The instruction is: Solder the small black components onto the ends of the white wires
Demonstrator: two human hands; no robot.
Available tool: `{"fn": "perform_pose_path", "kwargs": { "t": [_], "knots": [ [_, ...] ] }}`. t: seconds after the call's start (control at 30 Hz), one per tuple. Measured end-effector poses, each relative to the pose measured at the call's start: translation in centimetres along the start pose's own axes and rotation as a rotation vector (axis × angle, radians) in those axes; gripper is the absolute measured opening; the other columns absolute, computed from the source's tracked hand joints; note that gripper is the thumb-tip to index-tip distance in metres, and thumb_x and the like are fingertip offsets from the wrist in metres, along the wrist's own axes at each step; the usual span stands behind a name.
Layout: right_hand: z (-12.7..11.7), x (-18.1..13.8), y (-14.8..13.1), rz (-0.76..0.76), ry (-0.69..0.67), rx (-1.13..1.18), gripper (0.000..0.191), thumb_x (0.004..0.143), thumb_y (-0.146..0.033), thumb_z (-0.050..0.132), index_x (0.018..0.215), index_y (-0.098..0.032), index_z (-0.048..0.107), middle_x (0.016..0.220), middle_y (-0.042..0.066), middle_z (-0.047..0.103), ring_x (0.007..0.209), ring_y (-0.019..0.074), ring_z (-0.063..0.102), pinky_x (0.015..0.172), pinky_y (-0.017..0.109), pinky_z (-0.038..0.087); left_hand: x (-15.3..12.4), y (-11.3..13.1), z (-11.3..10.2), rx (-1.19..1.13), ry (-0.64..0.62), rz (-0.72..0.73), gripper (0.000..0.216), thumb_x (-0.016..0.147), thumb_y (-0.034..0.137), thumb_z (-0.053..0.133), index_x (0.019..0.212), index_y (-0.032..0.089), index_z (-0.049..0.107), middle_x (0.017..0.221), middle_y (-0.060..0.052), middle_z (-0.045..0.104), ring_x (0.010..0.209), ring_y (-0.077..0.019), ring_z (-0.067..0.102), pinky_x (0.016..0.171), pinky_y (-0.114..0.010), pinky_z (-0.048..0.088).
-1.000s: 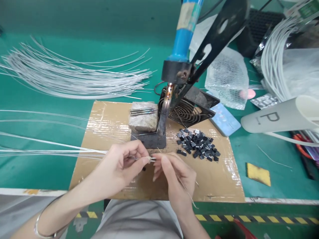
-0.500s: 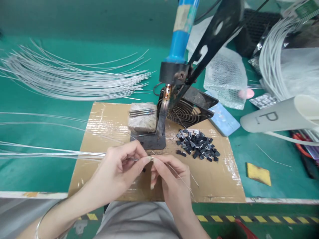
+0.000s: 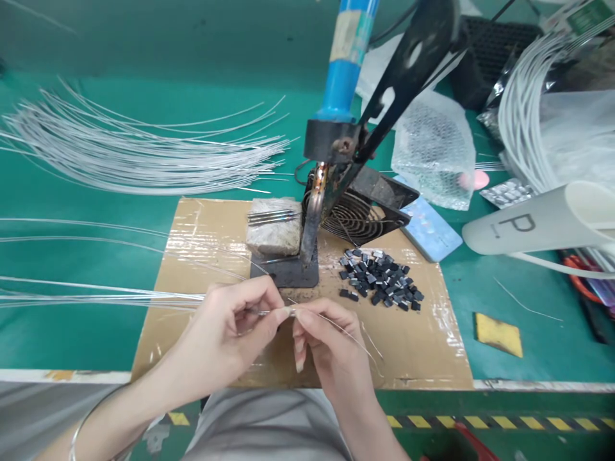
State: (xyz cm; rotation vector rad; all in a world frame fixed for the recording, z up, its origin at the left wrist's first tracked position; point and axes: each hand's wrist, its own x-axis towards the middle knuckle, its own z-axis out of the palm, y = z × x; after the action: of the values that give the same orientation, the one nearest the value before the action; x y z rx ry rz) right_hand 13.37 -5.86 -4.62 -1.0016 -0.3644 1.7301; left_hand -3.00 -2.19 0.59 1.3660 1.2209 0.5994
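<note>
My left hand (image 3: 243, 323) is closed in a pinch on thin wires (image 3: 177, 296), which trail away to the left across the cardboard. Its thumb meets my right hand (image 3: 331, 339), whose thumb and forefinger pinch the wire ends. Fine strands (image 3: 353, 338) stick out over the right hand toward the lower right. The exact spot between the fingertips is too small to make out. Just beyond the hands stands a soldering iron (image 3: 314, 221) with a blue handle, its tip pointing down over a dark plate (image 3: 283, 274).
A pile of small black parts (image 3: 382, 278) lies right of the hands on the cardboard (image 3: 408, 358). Behind are a stone block (image 3: 273, 240) and a fan (image 3: 358, 218). A wire bundle (image 3: 158, 153) spreads at left; a yellow sponge (image 3: 498, 334) and white cup (image 3: 533, 221) sit at right.
Both hands have stayed together on the wires. The right hand has turned slightly and its lower fingers have shifted a little; the strands over it have moved slightly.
</note>
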Motion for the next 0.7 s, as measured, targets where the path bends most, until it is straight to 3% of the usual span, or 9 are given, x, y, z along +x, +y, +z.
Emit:
{"fn": "perform_pose_path", "kwargs": {
  "t": [0.1,0.27,0.7],
  "knots": [
    [-0.2,0.0,0.0,0.030,-0.025,-0.003,0.023,0.077,-0.040,0.096,0.076,-0.019,0.086,0.058,0.000,0.072,0.042,0.0105,0.061,0.037,0.019,0.055,0.2,0.0,0.0,-0.014,-0.006,-0.015,0.025,0.092,0.031,0.064,0.071,0.019,0.065,0.057,0.004,0.055,0.051,-0.0096,0.043,0.046,-0.019,0.032],
    [0.1,-0.3,0.1,0.022,-0.006,0.030,0.023,0.079,-0.040,0.096,0.077,-0.019,0.086,0.059,0.000,0.072,0.045,0.0104,0.062,0.038,0.017,0.056,0.4,0.0,0.2,-0.035,0.017,-0.027,0.023,0.092,0.032,0.063,0.073,0.019,0.066,0.060,0.001,0.064,0.054,-0.0116,0.051,0.048,-0.020,0.037],
    [0.8,-0.3,0.2,-0.014,0.055,0.076,0.022,0.078,-0.038,0.097,0.076,-0.019,0.086,0.059,-0.001,0.071,0.044,0.0090,0.060,0.039,0.016,0.056,-0.4,-0.8,1.0,0.071,0.131,0.032,0.021,0.096,0.029,0.066,0.077,0.020,0.068,0.058,0.003,0.062,0.047,-0.0099,0.044,0.044,-0.021,0.031]
  ]
}}
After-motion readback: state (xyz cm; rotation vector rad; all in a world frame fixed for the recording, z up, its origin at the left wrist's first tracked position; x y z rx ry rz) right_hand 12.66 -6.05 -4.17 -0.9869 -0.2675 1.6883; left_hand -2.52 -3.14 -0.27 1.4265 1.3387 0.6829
